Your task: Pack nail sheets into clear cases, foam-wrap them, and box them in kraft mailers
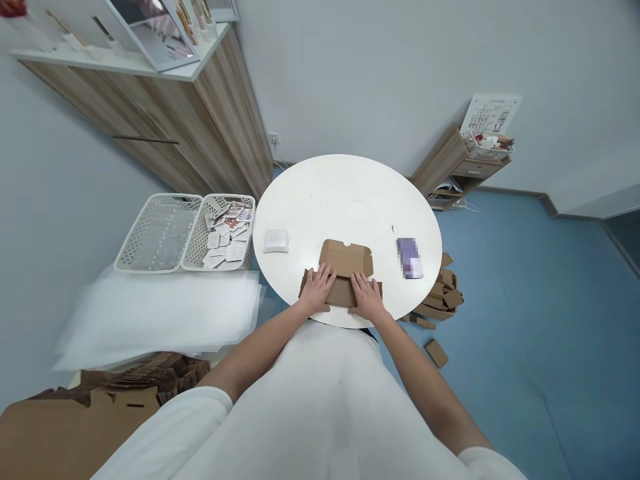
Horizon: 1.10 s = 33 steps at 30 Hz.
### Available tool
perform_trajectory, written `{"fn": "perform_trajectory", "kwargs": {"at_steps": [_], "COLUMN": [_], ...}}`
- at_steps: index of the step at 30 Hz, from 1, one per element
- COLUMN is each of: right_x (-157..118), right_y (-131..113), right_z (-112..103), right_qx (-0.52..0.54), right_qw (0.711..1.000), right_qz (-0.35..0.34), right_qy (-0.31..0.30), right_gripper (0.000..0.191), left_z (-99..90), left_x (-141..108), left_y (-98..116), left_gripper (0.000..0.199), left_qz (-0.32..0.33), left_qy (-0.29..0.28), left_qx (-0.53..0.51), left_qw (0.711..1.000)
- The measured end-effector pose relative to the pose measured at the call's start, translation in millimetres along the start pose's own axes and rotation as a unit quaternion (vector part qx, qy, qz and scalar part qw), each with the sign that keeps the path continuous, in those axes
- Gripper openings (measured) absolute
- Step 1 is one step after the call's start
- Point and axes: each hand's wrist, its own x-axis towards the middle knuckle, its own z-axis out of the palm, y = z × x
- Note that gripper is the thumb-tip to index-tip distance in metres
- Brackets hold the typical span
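Observation:
An unfolded brown cardboard box [346,259] lies at the near edge of the round white table [350,193], its lid part with side flaps pointing away from me. My left hand [319,291] rests on the left part of the cardboard, fingers spread. On its right part lies my right hand [367,295], also with the fingers apart. Both hands press flat near the fold line. Left of the box sits a small white packet [277,241]. To the right is a purple item [409,257], blurred by pixelation.
Two white baskets stand left of the table, one [226,233] holding small cards. Translucent sheets [165,310] and stacked cardboard [80,427] are nearer me. Folded boxes [440,297] lie on the floor at right, with a wooden shelf [443,157] behind.

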Motion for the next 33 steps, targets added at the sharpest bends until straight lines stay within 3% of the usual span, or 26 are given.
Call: {"fn": "perform_trajectory", "kwargs": {"at_steps": [4,6,8,12,16,20,25,33], "right_x": [2,3,3,1,-4,-9,-12,-14], "right_y": [-1,-1,-3,-9,-15,-18,-24,-31], "right_z": [4,6,7,11,14,15,14,14], "right_qx": [-0.006,-0.005,-0.001,0.013,0.041,0.062,0.072,0.090], "right_qw": [1.000,1.000,0.999,0.999,0.998,0.997,0.995,0.994], "right_qz": [0.019,0.025,0.034,0.042,0.037,0.034,0.054,0.053], "right_qy": [-0.004,-0.004,-0.003,-0.012,-0.030,-0.040,-0.032,-0.036], "right_gripper": [0.105,0.104,0.104,0.105,0.107,0.107,0.103,0.104], "left_z": [7.9,16.6,25.9,37.4,37.1,32.4,25.7,13.9], "left_x": [-28,-43,-53,-56,-48,-46,-47,-51], "left_y": [-15,-26,-36,-44,-39,-36,-30,-12], "left_gripper": [0.115,0.112,0.100,0.072,0.055,0.047,0.046,0.057], "left_qz": [-0.115,-0.199,-0.234,-0.197,-0.248,-0.272,-0.264,-0.183], "left_qy": [0.050,0.062,0.069,0.081,0.093,0.092,0.079,0.065], "left_qx": [-0.061,-0.125,-0.192,-0.293,-0.350,-0.356,-0.363,-0.364], "left_qw": [0.990,0.970,0.951,0.932,0.898,0.889,0.890,0.911]}}
